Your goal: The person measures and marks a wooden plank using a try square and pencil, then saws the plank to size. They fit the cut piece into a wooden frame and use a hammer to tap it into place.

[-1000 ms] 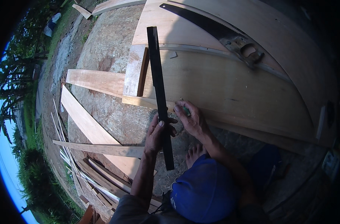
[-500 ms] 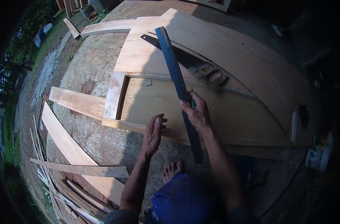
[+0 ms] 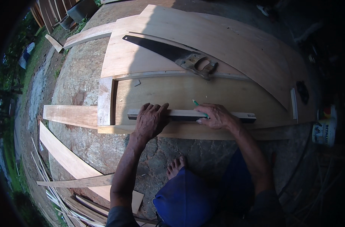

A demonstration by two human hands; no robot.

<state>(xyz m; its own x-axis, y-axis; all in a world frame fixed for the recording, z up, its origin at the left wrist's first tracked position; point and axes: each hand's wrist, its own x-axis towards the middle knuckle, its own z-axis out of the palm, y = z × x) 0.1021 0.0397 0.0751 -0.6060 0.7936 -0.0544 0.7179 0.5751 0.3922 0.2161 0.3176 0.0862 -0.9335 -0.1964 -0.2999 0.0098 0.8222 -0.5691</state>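
Observation:
A straight wooden strip (image 3: 182, 113), pale on top and dark along its near side, lies level over the near part of a framed wooden panel (image 3: 161, 89). My left hand (image 3: 149, 120) is closed over the strip toward its left end. My right hand (image 3: 216, 116) grips it right of the middle, with a green pencil (image 3: 195, 102) also held between its fingers. Whether the strip rests on the panel or hangs just above it, I cannot tell. Beyond it, a handsaw (image 3: 161, 51) with a wooden handle lies across the boards.
A large plywood sheet (image 3: 233, 49) stretches behind the panel. Loose planks (image 3: 66, 151) lie at the left, with thin strips at the lower left. A white bucket (image 3: 323, 132) stands at the right. My bare foot (image 3: 176, 168) is on the concrete near the panel's front edge.
The strip has turned from steeply upright to level across the panel, its pale face now showing. My left hand, empty before, has closed on it. My right hand keeps its hold.

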